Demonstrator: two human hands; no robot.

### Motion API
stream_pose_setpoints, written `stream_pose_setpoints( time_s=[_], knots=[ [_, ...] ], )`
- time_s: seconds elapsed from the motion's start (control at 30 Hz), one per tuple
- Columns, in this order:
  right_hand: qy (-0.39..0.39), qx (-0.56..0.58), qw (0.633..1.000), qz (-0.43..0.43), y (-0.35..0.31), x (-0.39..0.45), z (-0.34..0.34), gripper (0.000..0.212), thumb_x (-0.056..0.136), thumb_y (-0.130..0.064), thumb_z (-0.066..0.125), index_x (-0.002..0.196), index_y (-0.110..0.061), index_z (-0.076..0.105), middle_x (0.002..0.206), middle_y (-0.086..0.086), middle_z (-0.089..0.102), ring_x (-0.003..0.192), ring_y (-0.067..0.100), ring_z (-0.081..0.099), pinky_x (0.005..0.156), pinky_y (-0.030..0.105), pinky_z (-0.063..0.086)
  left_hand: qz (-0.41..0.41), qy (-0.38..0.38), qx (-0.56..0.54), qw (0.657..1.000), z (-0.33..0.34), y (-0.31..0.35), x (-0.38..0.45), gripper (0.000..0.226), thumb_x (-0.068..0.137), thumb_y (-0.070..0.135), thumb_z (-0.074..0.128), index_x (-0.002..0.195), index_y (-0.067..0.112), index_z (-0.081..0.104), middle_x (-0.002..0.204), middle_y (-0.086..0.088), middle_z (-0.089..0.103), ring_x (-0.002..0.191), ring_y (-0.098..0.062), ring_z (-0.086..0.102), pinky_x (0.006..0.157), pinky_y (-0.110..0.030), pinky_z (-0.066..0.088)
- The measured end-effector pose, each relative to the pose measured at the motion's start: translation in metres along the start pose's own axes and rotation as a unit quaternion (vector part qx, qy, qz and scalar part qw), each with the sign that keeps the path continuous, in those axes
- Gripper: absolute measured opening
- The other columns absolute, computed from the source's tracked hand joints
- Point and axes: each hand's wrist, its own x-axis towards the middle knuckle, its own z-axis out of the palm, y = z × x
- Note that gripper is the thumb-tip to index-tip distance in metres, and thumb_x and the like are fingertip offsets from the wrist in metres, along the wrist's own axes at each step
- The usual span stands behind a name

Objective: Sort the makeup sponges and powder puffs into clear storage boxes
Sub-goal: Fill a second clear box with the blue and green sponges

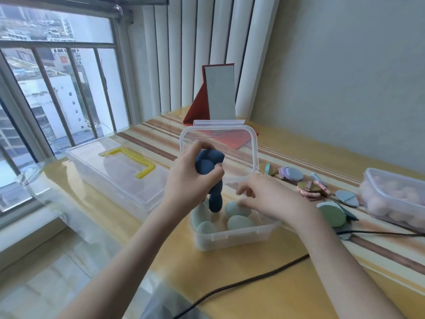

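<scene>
A small clear box (232, 237) stands on the table in front of me, its hinged lid (218, 137) raised upright behind it. Several pale green egg-shaped sponges (239, 223) lie inside. My left hand (187, 180) grips a bunch of dark blue sponges (209, 162) above the box. One more dark blue sponge (216, 200) hangs or stands on end just below that hand, inside the box. My right hand (272, 200) reaches over the box's right rim, fingers loosely curled and blurred, their tips at a pale green sponge; I see nothing held in it.
A long clear box with a yellow handle (128, 166) lies to the left. Flat powder puffs (292, 174) in mixed colours are scattered at the right, and beyond them is a clear box of pink sponges (394, 199). A black cable (241, 284) crosses the near table. A red and grey stand (219, 95) rises behind.
</scene>
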Motion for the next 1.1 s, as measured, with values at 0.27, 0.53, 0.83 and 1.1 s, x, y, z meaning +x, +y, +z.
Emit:
stream_pose_setpoints(
  time_s=[0.27, 0.53, 0.83, 1.1],
  knots=[
    [-0.028, -0.004, 1.000, -0.013, -0.006, -0.017, -0.006, 0.028, 0.081, -0.047, 0.065, 0.088, -0.024, 0.052, 0.086, -0.004, 0.061, 0.078, 0.014, 0.060, 0.064, 0.031, 0.049, -0.011, 0.015, -0.072, 0.997, 0.019, -0.002, -0.009, 0.020, 0.072, 0.023, 0.061, 0.090, 0.026, 0.053, 0.085, 0.012, 0.059, 0.078, -0.006, 0.056, 0.067, -0.024, 0.048],
    [-0.006, 0.128, 0.991, -0.040, -0.009, -0.006, 0.014, 0.036, 0.050, -0.057, 0.074, 0.082, -0.041, 0.066, 0.075, -0.011, 0.064, 0.073, 0.009, 0.061, 0.070, 0.031, 0.052, -0.039, -0.034, -0.175, 0.983, 0.005, 0.001, -0.009, 0.019, 0.075, 0.017, 0.063, 0.090, 0.026, 0.057, 0.082, 0.018, 0.058, 0.073, 0.002, 0.055, 0.065, -0.015, 0.048],
    [0.046, 0.138, 0.987, -0.063, -0.015, 0.000, 0.031, 0.040, 0.061, -0.028, 0.087, 0.058, -0.030, 0.048, 0.060, -0.012, 0.053, 0.051, -0.012, 0.048, 0.051, 0.004, 0.036, -0.074, -0.169, -0.140, 0.973, -0.008, 0.005, -0.010, 0.026, 0.072, 0.025, 0.065, 0.096, 0.025, 0.054, 0.095, 0.001, 0.057, 0.069, -0.004, 0.059, 0.059, -0.019, 0.051],
    [-0.002, 0.200, 0.978, -0.055, -0.003, -0.003, 0.019, 0.026, 0.070, -0.030, 0.083, 0.091, -0.028, 0.067, 0.083, -0.010, 0.072, 0.075, 0.005, 0.069, 0.074, 0.031, 0.058, -0.071, -0.267, -0.098, 0.956, -0.011, 0.009, -0.010, 0.029, 0.074, 0.026, 0.064, 0.100, 0.027, 0.049, 0.098, -0.001, 0.060, 0.079, -0.017, 0.063, 0.071, -0.030, 0.056]
  ],
)
